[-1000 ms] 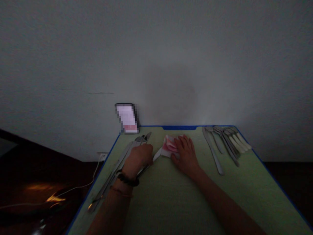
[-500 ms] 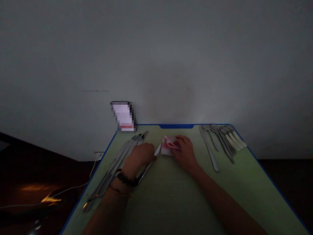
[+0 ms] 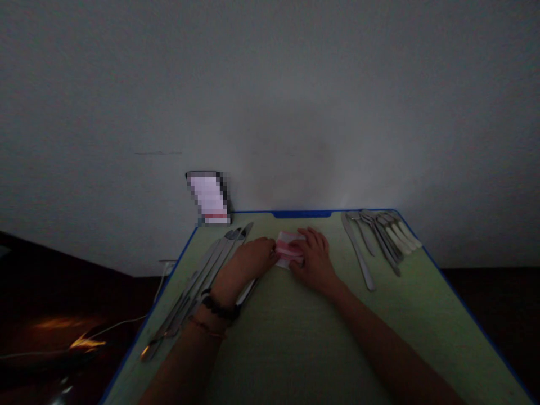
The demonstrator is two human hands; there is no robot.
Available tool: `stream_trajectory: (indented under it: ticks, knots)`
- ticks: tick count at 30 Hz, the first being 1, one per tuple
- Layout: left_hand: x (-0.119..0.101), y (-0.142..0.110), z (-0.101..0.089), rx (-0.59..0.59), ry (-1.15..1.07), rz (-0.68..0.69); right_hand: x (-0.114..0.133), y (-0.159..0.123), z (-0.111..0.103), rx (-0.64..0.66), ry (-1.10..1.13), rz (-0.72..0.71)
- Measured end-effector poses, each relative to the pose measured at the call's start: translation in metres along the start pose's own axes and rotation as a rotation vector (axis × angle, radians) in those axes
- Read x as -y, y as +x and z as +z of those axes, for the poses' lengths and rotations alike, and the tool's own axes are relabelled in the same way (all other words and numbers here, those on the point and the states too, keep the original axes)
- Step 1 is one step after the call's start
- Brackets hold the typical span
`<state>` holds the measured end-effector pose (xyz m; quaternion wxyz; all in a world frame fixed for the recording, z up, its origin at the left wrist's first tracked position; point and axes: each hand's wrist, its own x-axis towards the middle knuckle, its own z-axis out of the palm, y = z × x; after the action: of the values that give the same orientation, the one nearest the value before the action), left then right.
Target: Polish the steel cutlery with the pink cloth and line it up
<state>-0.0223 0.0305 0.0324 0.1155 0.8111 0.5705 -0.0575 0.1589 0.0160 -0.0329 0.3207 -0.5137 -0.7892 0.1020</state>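
A folded pink and white napkin [image 3: 288, 249] lies near the far middle of the green table [image 3: 295, 337]. My right hand [image 3: 313, 260] rests on its right side, fingers curled over the fold and holding it. My left hand [image 3: 247, 263] is closed around a table knife [image 3: 247, 291]. That hand's fingertips touch the napkin's left edge. The knife's blade end is hidden by the hand and napkin, and only its handle shows below my palm. A dark bead bracelet sits on my left wrist.
Several knives [image 3: 198, 281] lie in a row along the table's left edge. At the far right lie one knife [image 3: 358, 253] and a bunch of spoons and forks [image 3: 390, 233]. A blurred-out screen [image 3: 208, 198] leans on the wall. A cable [image 3: 126, 323] runs over the dark floor at left.
My left hand has slid right with the knife until its blade went out of sight at the napkin. My right hand has shifted on the napkin, folding it over. The camera tilted slightly.
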Motion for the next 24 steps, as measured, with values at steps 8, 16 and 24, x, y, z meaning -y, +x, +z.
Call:
stream_trajectory:
  ticks: [8,16,24]
  knots:
    - [-0.001,-0.002,-0.002,-0.034,-0.103,-0.022,-0.005,0.004,0.002,-0.167,0.138,0.007]
    - [0.009,0.009,0.004,-0.092,-0.194,0.113,0.0,0.004,-0.009,-0.074,0.275,-0.082]
    - [0.007,0.014,0.002,-0.176,-0.39,0.219,-0.009,0.007,0.001,-0.162,0.336,0.127]
